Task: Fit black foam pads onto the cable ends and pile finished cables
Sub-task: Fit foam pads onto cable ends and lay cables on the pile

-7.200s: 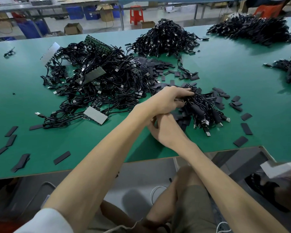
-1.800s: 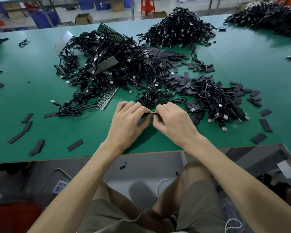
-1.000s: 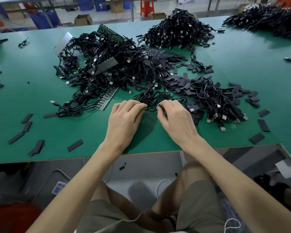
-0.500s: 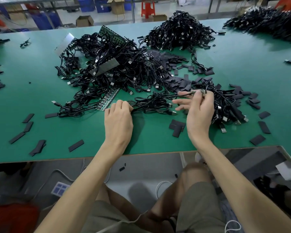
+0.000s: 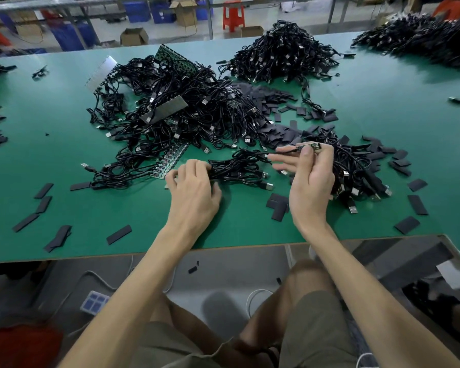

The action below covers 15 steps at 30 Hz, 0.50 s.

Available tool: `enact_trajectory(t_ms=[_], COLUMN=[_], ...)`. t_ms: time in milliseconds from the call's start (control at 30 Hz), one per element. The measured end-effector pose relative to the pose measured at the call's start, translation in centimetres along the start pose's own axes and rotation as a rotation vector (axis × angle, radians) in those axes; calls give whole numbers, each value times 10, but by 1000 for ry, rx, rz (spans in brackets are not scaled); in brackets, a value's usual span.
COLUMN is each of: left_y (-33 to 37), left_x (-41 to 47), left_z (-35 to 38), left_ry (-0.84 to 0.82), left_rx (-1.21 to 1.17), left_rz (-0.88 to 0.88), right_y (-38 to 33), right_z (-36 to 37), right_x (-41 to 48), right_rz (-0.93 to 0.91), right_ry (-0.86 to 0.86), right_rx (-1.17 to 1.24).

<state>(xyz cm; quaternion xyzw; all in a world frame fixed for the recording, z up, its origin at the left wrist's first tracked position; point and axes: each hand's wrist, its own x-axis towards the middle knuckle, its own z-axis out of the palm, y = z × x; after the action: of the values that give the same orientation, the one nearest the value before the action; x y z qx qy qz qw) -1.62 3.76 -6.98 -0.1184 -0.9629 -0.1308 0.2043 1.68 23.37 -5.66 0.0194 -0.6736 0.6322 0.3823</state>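
Observation:
My right hand (image 5: pixel 310 181) is raised over the green table (image 5: pixel 383 102) and pinches a small circuit-board cable end (image 5: pixel 310 147) between thumb and fingertips; its cable runs left to a coiled bundle (image 5: pixel 239 168). My left hand (image 5: pixel 194 187) rests on the table with its fingers curled around the left side of that bundle. A few black foam pads (image 5: pixel 278 207) lie just below, between my hands. A pile of cables with padded ends (image 5: pixel 356 168) sits to the right of my right hand.
A large tangle of black cables (image 5: pixel 175 115) with circuit strips fills the table's middle. Loose foam pads (image 5: pixel 271 102) lie behind it, and more at front left (image 5: pixel 43 203) and right (image 5: pixel 417 203). Further cable heaps (image 5: pixel 282 54) stand at the back. The table edge (image 5: pixel 223 248) is near my body.
My hands have parted: the right one lifted the cable end up and to the right, pulling the cable taut. The left hand stayed on the bundle. Foam pads between them are uncovered.

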Motion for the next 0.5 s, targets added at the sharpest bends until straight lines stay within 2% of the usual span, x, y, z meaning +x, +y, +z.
enact_trajectory(t_ms=[67,133,233,367,500], left_y=[5,10,18,22,17], left_x=[0,4,18,38,44], left_z=[-2,-2,1,5,9], left_ry=[57,61,-18,-22,-88], left_rx=[-16,-18,-4,-52,-416], left_rz=[122,165,117,87,-31], right_y=[0,1,1,2,7], right_z=[1,1,2,3,3], right_x=[-1,0,0,-3,-4], right_rz=[-9,-4,25,33,38], right_ry=[-28,-41,-76,-179,-267], right_rx=[1,5,23,13,-111])
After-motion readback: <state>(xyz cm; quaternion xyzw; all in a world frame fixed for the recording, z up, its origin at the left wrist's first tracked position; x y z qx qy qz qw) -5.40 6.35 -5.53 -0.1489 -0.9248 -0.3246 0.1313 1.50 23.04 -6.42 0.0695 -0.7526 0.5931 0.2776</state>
